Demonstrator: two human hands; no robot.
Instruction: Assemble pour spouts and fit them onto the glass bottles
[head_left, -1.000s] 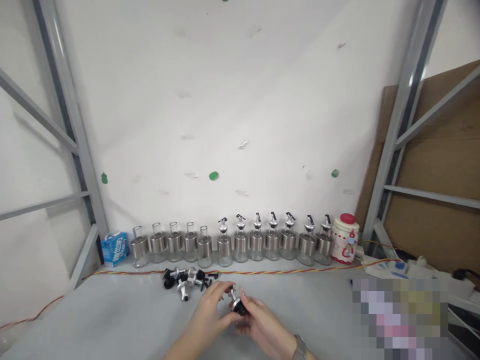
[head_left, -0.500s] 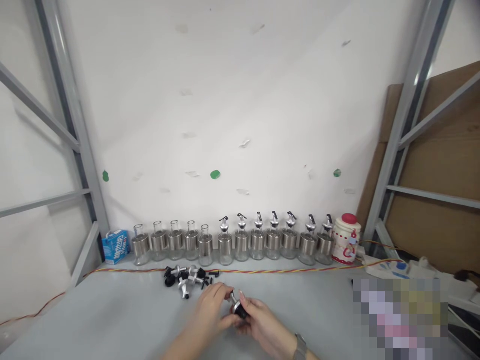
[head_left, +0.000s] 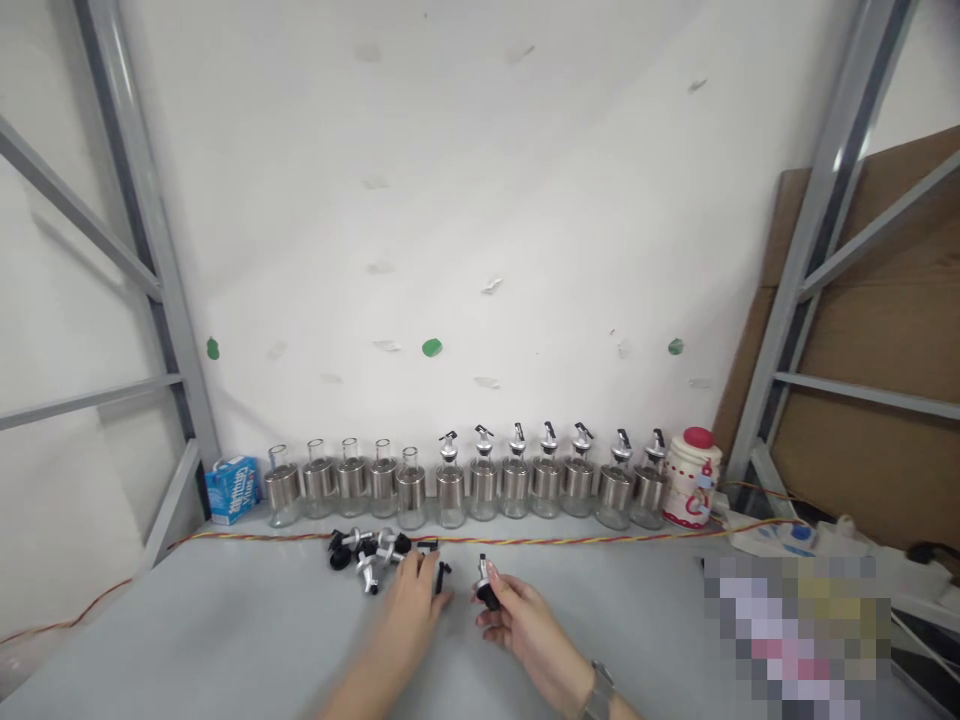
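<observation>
My right hand (head_left: 517, 615) is closed around a pourer spout (head_left: 485, 585) with a silver body and a black stopper, its narrow tip pointing up. To its left, my left hand (head_left: 411, 610) is low over the table, its thumb and fingers around a small black lever piece (head_left: 442, 576). Another black piece (head_left: 428, 546) is just beyond the left fingers. A pile of loose silver-and-black pourer spouts (head_left: 366, 568) lies at the left of that hand, which partly covers it.
Along the wall stands a row of glass bottles (head_left: 411, 495) with steel sleeves; the right-hand ones have pourers fitted. A blue carton (head_left: 232, 490) and a white-and-red jar (head_left: 691, 480) flank the row. A twisted cord (head_left: 585, 541) crosses the table (head_left: 187, 620). A power strip (head_left: 772, 535) sits right.
My left hand has moved away from the spout, leftward toward the loose parts, with a black lever piece now between its fingers. My right hand keeps the spout, now more upright.
</observation>
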